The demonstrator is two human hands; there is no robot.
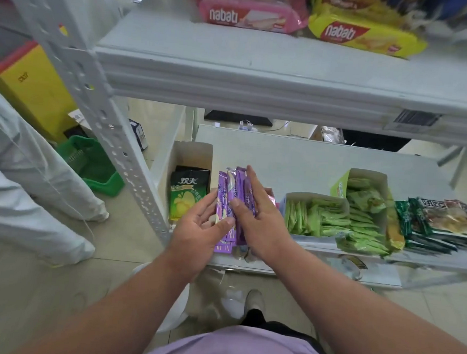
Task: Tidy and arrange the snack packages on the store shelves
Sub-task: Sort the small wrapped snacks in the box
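Note:
A bunch of purple snack packets (230, 193) stands on edge near the front of the lower shelf (283, 155). My left hand (198, 227) grips the bunch from the left, thumb across its front. On the right side of the bunch lies my right hand (260, 214), its fingers straight along the packets and its thumb on top of them. A black and green chip bag (187, 193) stands in a white box (192, 154) just left of the packets. Something pink shows behind my right hand.
Boxes of green packets (318, 217) and dark green bags (442, 222) fill the shelf's right part. Pink (252, 13) and yellow (361, 38) wafer packs lie on the upper shelf. A perforated upright (111, 129) stands left; a green basket (95, 164) sits on the floor.

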